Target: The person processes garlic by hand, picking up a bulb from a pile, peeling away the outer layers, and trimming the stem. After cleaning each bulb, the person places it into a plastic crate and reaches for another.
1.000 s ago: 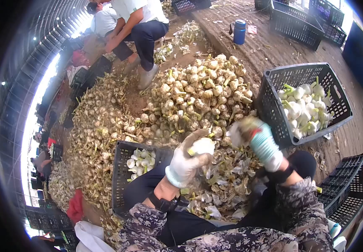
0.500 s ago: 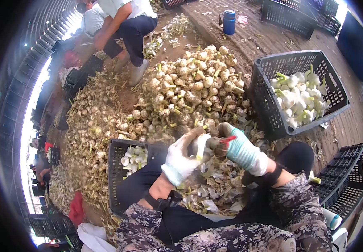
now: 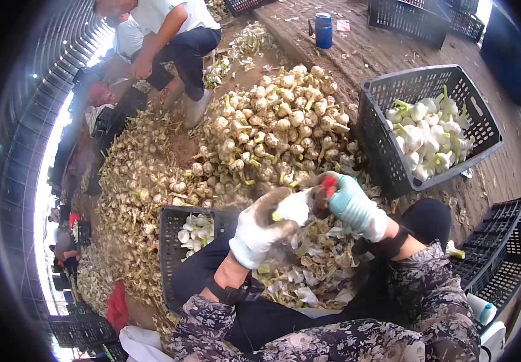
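In a soiled white glove, my left hand (image 3: pixel 259 228) is closed around a white garlic bulb (image 3: pixel 295 207), held over my lap. My right hand (image 3: pixel 357 206), in a light teal glove, grips a small tool with a red part (image 3: pixel 330 184). Its dark end is blurred and close against the bulb, so its exact kind and whether it touches cannot be made out. Below both hands lies a heap of peeled garlic skins (image 3: pixel 308 271). A big pile of untrimmed garlic bulbs (image 3: pixel 278 120) rises just beyond.
At right stands a black crate (image 3: pixel 387 163) with clean white bulbs. A smaller crate (image 3: pixel 170 253) with white bulbs is by my left knee. More black crates (image 3: pixel 495 241) stack at lower right. A blue bottle (image 3: pixel 324 31) stands on boards. Another person (image 3: pixel 182 36) sits at upper left.
The garlic bulb has turned in my left hand, its cut end now facing me more. My right hand has rotated slightly, with the tool's red part shifted upward. The view has shifted slightly.
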Available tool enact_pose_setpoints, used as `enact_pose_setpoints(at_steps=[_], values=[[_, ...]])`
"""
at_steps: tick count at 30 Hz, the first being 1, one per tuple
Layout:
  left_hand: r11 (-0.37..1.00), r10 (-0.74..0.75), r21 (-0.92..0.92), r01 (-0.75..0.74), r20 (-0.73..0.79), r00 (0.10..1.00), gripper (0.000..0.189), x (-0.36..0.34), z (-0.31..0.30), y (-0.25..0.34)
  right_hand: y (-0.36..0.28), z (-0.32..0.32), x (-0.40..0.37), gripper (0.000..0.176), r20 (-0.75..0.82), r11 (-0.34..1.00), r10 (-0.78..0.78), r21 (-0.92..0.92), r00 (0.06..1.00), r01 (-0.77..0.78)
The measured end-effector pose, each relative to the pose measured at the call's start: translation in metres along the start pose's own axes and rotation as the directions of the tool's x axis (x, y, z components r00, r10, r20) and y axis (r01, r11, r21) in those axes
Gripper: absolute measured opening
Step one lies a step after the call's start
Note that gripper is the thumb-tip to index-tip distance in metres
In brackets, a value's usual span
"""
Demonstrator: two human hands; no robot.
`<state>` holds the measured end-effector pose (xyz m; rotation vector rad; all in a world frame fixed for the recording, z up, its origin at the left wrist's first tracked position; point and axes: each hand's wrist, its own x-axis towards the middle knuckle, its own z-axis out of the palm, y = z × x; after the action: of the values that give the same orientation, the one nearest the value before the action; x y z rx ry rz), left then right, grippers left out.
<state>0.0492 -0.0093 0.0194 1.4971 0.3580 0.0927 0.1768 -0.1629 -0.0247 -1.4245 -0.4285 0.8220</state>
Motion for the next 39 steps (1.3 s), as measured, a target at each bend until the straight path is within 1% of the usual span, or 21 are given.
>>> enact_pose_setpoints(at_steps=[1,2,6,7,9,10,11,13,14,17,19,20,22,25,26,27,29,31,33,35,39], values=[[0.995,-0.014,-0.102,0.011,-0.023,1.000,0.055,-0.001,-0.001,0.000,-0.015,0.002,-0.004,0.027,0.107,0.974,0.005,0.226,0.994,-0.030],[0.998,0.001,-0.061,0.002,0.040,0.999,0.052,0.002,-0.006,-0.002,-0.034,0.003,-0.015,0.034,0.255,0.835,0.173,0.474,0.951,-0.279],[0.944,0.075,-0.326,-0.055,0.051,0.996,0.041,0.002,-0.008,-0.027,-0.008,0.033,-0.012,0.036,0.123,0.890,0.036,0.448,0.992,-0.088],[0.920,0.018,-0.385,-0.076,-0.151,0.988,0.033,-0.001,0.007,-0.015,-0.023,0.046,-0.023,0.028,0.053,0.959,0.031,0.279,0.998,-0.044],[0.783,-0.295,-0.611,0.116,-0.200,0.934,0.034,0.003,-0.012,-0.021,-0.012,0.060,-0.024,0.027,0.055,0.972,-0.158,0.187,0.986,0.145],[0.703,-0.203,-0.711,0.016,-0.179,0.963,0.034,0.003,-0.014,-0.022,-0.015,0.054,-0.022,0.026,0.041,0.983,-0.023,0.184,0.999,0.015],[0.654,-0.058,-0.754,-0.063,-0.134,0.989,0.035,0.001,-0.016,-0.021,-0.022,0.043,-0.019,0.025,0.041,0.885,-0.007,0.466,0.999,-0.013],[0.645,-0.047,-0.759,-0.090,-0.157,0.987,0.036,-0.001,-0.024,-0.019,-0.030,0.032,-0.002,0.028,0.097,0.841,0.101,0.523,0.990,-0.137],[0.706,-0.053,-0.704,-0.074,-0.156,0.986,0.036,0.000,-0.021,-0.019,-0.034,0.029,-0.012,0.032,0.261,0.823,0.035,0.541,0.965,-0.176],[0.698,-0.059,-0.712,0.073,0.045,0.997,0.033,0.000,-0.021,-0.021,-0.011,0.050,-0.015,0.027,0.158,0.977,-0.082,0.206,0.984,0.049],[0.924,0.002,-0.363,-0.117,-0.302,0.953,0.031,0.002,-0.016,-0.026,0.009,0.025,0.008,0.021,0.012,0.984,0.065,0.168,0.998,-0.066],[0.830,-0.248,-0.558,0.013,-0.348,0.904,0.031,-0.001,-0.009,-0.003,0.020,0.013,0.009,0.025,0.036,0.983,-0.022,-0.179,0.999,0.028],[0.892,-0.116,-0.449,-0.056,-0.347,0.931,0.032,-0.003,-0.010,-0.005,0.006,0.010,0.002,0.035,0.188,0.742,-0.259,-0.589,0.947,0.320],[0.970,0.048,-0.197,-0.144,-0.425,0.904,0.037,-0.002,0.000,-0.012,0.000,0.026,0.004,0.020,0.201,0.995,0.003,-0.098,0.980,0.017],[0.980,0.173,-0.024,-0.198,-0.395,0.902,0.040,0.000,0.000,-0.017,-0.022,0.028,-0.011,0.024,0.248,0.949,0.252,0.125,0.935,-0.289],[0.954,0.296,0.148,-0.260,-0.339,0.893,0.044,0.002,0.002,-0.019,-0.015,0.034,-0.007,0.034,0.296,0.968,0.152,0.148,0.943,-0.202],[0.985,0.175,0.079,-0.156,-0.419,0.891,0.043,0.002,0.009,-0.010,-0.032,0.048,-0.021,0.035,0.261,0.978,0.127,0.128,0.957,-0.165],[0.974,-0.072,-0.222,-0.032,-0.441,0.895,0.041,-0.001,0.001,-0.004,-0.013,0.042,-0.015,0.036,0.261,0.991,0.085,0.079,0.962,-0.109],[0.923,0.034,-0.336,-0.186,-0.412,0.910,0.039,-0.004,-0.003,-0.011,0.019,0.029,-0.001,0.031,0.221,0.980,-0.071,0.200,0.973,0.026],[0.982,0.145,-0.032,-0.185,-0.492,0.858,0.038,-0.002,-0.003,-0.016,0.063,0.014,0.018,0.021,0.278,0.956,-0.027,0.289,0.960,-0.057],[0.961,0.197,-0.072,-0.266,-0.497,0.845,0.041,0.010,-0.008,-0.041,-0.019,0.042,-0.018,0.019,0.322,0.968,0.149,0.145,0.935,-0.204]])
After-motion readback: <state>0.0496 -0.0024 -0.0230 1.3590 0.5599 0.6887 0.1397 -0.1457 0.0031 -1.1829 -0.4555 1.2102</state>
